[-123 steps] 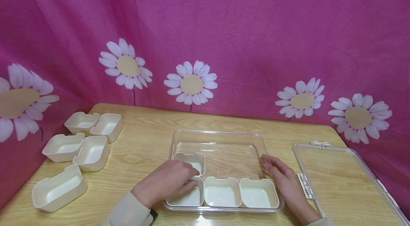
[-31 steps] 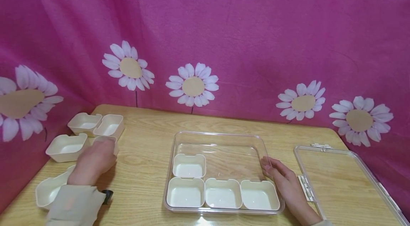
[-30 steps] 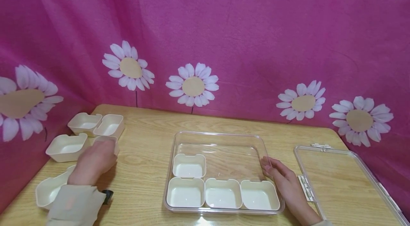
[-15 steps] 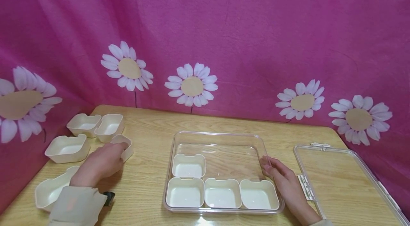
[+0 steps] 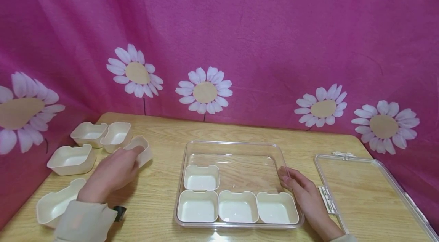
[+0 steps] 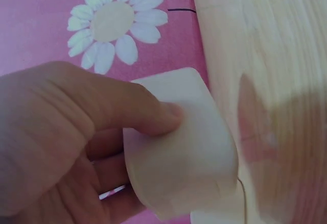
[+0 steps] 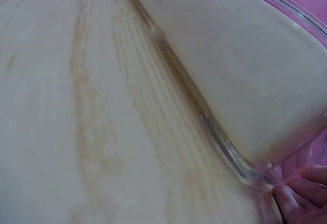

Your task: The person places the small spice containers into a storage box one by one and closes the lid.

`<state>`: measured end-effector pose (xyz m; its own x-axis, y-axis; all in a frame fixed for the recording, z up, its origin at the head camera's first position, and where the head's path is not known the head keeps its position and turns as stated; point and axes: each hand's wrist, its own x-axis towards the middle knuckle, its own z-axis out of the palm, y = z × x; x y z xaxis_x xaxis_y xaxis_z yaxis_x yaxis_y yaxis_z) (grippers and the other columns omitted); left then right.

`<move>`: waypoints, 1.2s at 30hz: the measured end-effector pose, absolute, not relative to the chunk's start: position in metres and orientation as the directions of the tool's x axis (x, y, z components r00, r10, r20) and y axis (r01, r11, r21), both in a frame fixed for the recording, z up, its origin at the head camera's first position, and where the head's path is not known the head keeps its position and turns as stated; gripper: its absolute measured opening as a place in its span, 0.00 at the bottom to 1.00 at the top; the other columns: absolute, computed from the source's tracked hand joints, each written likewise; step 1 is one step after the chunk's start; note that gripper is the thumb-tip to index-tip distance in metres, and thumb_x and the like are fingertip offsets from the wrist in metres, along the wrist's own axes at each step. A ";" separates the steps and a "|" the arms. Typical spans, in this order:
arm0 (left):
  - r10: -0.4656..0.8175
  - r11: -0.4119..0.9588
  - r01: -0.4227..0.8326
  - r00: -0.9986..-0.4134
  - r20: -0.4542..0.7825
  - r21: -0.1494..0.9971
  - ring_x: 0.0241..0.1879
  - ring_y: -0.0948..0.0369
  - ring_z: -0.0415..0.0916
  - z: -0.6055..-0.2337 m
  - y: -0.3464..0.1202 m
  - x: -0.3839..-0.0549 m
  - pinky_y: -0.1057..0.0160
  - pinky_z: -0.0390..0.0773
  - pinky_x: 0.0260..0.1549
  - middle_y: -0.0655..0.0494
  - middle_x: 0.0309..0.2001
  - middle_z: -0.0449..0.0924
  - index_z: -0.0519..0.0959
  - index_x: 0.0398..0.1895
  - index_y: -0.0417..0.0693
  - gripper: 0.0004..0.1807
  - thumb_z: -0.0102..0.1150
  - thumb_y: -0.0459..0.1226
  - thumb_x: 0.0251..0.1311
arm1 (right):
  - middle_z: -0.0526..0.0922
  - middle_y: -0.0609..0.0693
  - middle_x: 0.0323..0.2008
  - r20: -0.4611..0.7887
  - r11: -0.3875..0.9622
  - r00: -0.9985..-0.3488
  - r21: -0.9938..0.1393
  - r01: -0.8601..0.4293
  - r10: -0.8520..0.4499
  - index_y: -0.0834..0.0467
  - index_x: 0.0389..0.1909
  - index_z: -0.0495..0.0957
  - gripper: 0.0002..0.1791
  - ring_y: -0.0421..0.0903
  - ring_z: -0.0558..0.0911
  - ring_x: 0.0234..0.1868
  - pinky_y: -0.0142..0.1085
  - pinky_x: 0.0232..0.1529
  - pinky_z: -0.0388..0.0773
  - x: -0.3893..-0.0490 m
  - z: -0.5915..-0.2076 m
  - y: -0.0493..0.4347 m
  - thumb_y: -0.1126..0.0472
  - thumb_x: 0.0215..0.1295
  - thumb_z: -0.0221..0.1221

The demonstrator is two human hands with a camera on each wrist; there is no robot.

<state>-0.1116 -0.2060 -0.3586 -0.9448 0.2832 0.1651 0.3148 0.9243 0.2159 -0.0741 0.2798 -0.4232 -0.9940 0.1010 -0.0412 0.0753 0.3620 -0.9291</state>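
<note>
My left hand (image 5: 114, 173) pinches a small cream plastic container (image 5: 146, 155) by its wall, at the left of the table. In the left wrist view the thumb presses flat on the outside of that container (image 6: 194, 157), which is tilted, and the other fingers are behind it. A clear plastic box (image 5: 240, 225) stands in the middle, with a row of three cream containers (image 5: 237, 207) along its front and another cream container (image 5: 201, 177) behind the left one. Against the box's right wall rests my right hand (image 5: 305, 194), its fingers fairly straight and touching the outside.
To the left stand several more cream containers, among them a back one (image 5: 90, 134), a middle one (image 5: 72, 160) and a near one (image 5: 58, 204). A clear lid (image 5: 377, 196) with white clips lies at the right. A magenta curtain (image 5: 260, 44) with daisies hangs behind the table.
My left hand has let go of the container in the box's second row, reached left, and picked up another, drawing it right and away from the group. The right hand has stayed at the box.
</note>
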 end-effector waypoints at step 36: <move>0.431 0.845 0.509 -0.830 0.354 0.165 0.21 0.58 0.72 -0.323 -0.125 -0.107 0.54 0.75 0.23 0.56 0.22 0.77 0.77 0.50 0.50 0.15 0.63 0.29 0.61 | 0.77 0.62 0.69 -0.041 0.335 -0.994 -0.939 0.074 0.105 0.64 0.71 0.71 0.24 0.23 0.81 0.53 0.21 0.55 0.78 -0.075 -0.423 0.280 0.57 0.80 0.51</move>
<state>-0.1074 -0.1250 -0.3234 -0.8297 0.4311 0.3545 0.5093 0.8447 0.1648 -0.0752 0.2802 -0.4231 -0.9937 0.1046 -0.0409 0.0739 0.3351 -0.9393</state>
